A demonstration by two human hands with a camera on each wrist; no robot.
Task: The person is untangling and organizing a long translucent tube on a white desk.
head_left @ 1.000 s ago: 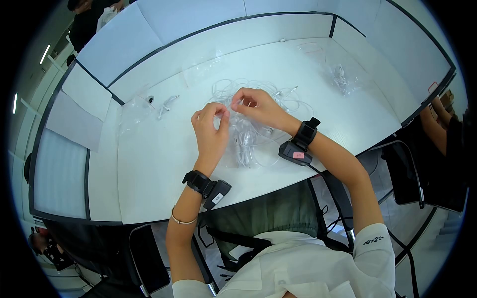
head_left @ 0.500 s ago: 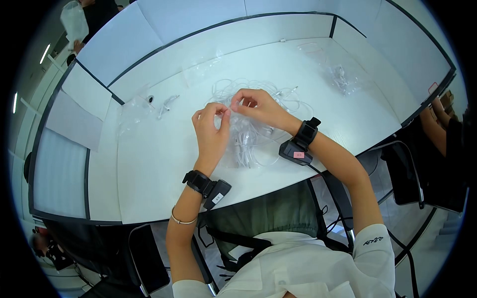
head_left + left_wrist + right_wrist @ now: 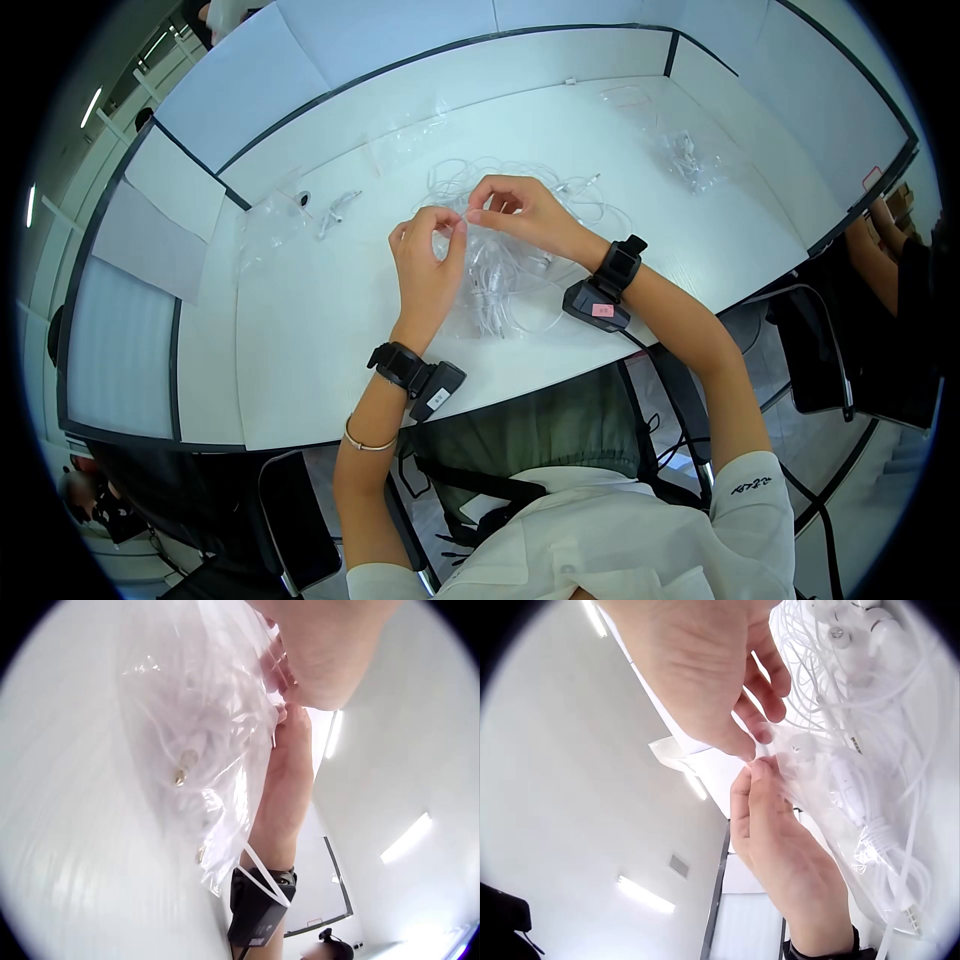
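On the far left lie a crumpled clear wrapper and a short white lead, pushed aside, I'd guess, to leave working room. Then comes the left hand, raised over the table, thumb and index finger closed together on the top edge of a clear bag. The bag sits between the hands, near the table's front edge, a tied white cable showing through it. Holding it from both sides probably keeps the edge taut. The right hand pinches the same edge just beside the left fingertips, its other fingers loosely bent and apart. Behind the bag spread tangled white earphones; well apart, far right, rests another clear packet, likely parked out of reach.
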